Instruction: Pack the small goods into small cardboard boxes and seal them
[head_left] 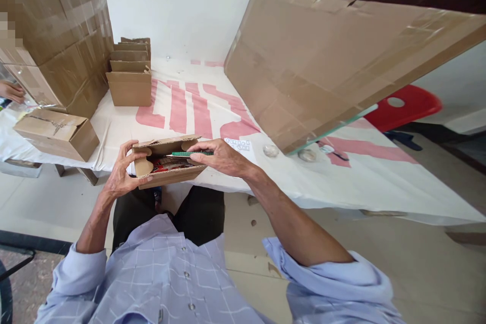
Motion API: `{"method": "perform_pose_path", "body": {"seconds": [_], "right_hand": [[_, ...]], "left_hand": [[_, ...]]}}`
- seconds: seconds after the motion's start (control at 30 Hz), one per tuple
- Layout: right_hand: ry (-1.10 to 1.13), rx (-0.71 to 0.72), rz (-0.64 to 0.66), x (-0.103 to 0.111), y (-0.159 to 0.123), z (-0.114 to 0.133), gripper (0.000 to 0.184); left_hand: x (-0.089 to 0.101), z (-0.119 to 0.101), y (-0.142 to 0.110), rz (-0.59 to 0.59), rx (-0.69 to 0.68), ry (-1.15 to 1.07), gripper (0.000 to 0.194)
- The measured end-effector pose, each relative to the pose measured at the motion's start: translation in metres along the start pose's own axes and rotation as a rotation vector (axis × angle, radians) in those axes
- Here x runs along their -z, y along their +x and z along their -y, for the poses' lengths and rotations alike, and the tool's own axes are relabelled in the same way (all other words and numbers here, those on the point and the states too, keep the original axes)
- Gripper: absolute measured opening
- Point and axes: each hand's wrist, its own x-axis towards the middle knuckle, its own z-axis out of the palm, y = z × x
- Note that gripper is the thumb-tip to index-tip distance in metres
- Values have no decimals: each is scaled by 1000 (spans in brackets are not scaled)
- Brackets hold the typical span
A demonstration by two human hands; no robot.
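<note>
In the head view, the left hand clasps the near-left end of an open carton, its thumb pressed on the near wall and its fingers on the far side. The carton is held tilted at the front edge of the worktop, between the two hands, mouth upward. The right hand is at the carton's other end, fingers bent over a slim green strip, which it seems to pinch at the opening; how firmly, I cannot tell. Below the strip, between the hands, red-patterned contents show inside.

To handle this well, the left hand should hold its end steady without squeezing the walls inward, and its end flap should be kept clear of the opening. The right hand does best with a light pinch, the strip level and off the cardboard rim, so nothing snags or creases.

Left of the left hand lies a closed carton; just beyond the right hand is a printed paper, with a clear round object to its right.
</note>
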Motion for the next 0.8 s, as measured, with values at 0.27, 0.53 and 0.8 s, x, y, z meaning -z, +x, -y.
{"method": "perform_pose_path", "body": {"seconds": [0.27,0.53,0.8], "right_hand": [[-7,-10,-6,-1,0,-2,30],[0,-24,-7,-1,0,0,30],[6,-30,-2,-2,0,-1,30]], "left_hand": [[1,0,0,9,-1,11,63],[1,3,0,5,-8,29,62],[0,3,-1,-6,-17,23,61]]}}
